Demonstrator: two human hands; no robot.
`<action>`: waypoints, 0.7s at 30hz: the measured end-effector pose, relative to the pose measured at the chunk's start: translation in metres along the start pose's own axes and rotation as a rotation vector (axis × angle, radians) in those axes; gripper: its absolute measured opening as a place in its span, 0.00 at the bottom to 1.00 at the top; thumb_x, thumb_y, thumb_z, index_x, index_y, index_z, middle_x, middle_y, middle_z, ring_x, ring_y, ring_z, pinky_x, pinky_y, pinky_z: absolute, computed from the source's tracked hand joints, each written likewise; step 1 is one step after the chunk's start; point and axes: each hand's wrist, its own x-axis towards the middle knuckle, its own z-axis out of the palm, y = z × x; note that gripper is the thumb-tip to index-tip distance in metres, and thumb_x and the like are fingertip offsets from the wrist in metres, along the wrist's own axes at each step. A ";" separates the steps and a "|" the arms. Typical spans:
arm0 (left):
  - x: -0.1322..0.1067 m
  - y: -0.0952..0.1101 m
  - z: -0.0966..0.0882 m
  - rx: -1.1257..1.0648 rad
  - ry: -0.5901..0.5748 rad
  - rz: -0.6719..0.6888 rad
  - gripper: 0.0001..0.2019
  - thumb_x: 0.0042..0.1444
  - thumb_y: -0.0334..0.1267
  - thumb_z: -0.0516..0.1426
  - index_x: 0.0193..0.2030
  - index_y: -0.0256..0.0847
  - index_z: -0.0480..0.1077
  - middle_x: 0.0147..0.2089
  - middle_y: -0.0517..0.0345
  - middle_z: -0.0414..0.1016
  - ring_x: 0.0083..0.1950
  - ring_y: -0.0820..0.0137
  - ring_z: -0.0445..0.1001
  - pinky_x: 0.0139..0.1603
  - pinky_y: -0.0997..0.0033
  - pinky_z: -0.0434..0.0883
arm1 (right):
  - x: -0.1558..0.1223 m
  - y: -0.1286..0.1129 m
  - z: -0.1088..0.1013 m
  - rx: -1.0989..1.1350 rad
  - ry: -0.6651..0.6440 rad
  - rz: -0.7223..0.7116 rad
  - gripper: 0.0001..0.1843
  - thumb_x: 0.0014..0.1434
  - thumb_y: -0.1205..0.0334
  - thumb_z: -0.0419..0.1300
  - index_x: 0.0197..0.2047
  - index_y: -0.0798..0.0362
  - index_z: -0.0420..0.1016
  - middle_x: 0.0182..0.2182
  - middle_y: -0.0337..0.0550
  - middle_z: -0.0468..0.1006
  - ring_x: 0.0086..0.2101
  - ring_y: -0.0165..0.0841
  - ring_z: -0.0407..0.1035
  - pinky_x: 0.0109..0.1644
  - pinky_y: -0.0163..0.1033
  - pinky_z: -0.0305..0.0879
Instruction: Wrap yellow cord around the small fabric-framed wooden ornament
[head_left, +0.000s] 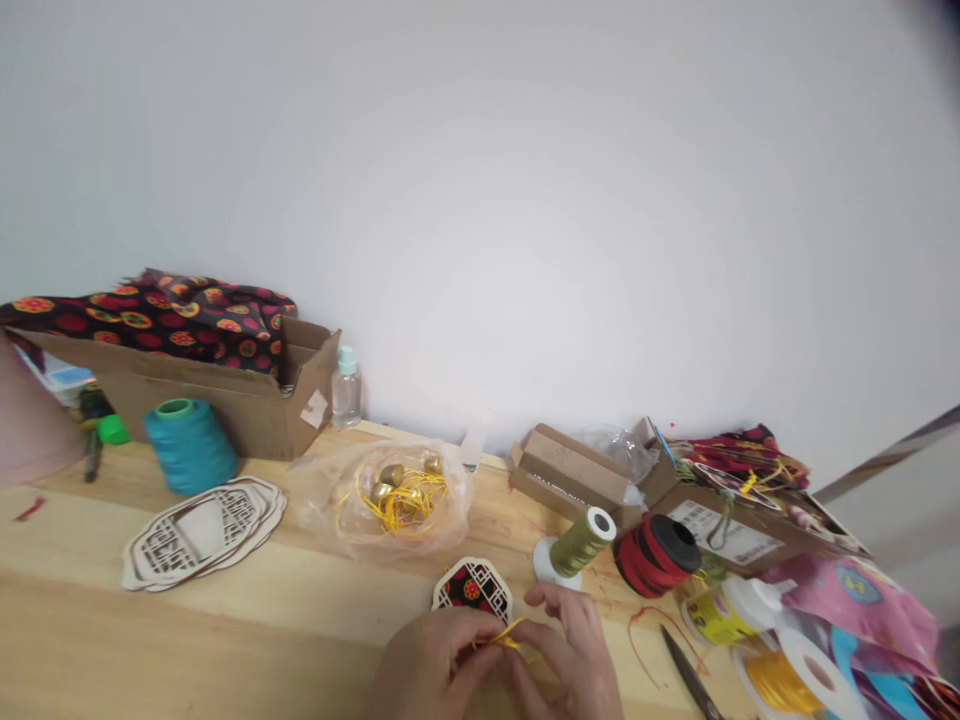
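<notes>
Toward the worktop's (247, 650) near edge, your left hand (431, 660) and right hand (570, 650) pinch thin yellow cord (512, 634), seemingly unfinished, beside an angular cream-framed, red-and-black floral panel (471, 590).

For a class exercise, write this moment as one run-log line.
left hand: pinches yellow cord | right hand: at cord | beyond: patterned ornament

Thin pinched yellow cord (513, 630) near flat, pale-framed, black-and-red floral ornament (471, 589)
</notes>
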 end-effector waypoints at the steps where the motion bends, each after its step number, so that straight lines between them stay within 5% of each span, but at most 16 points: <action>1: 0.000 0.000 0.000 0.014 0.009 0.005 0.09 0.48 0.34 0.51 0.30 0.45 0.73 0.30 0.59 0.77 0.32 0.69 0.72 0.33 0.78 0.65 | -0.001 0.000 0.001 0.015 -0.003 0.010 0.06 0.46 0.69 0.53 0.27 0.51 0.70 0.32 0.45 0.66 0.31 0.34 0.61 0.31 0.38 0.61; 21: 0.002 -0.001 0.000 -0.015 0.020 -0.020 0.07 0.45 0.39 0.54 0.26 0.41 0.72 0.24 0.60 0.74 0.26 0.70 0.69 0.27 0.78 0.64 | 0.010 -0.019 -0.013 0.087 -0.091 0.149 0.13 0.42 0.76 0.55 0.29 0.50 0.72 0.33 0.43 0.68 0.34 0.33 0.62 0.35 0.38 0.63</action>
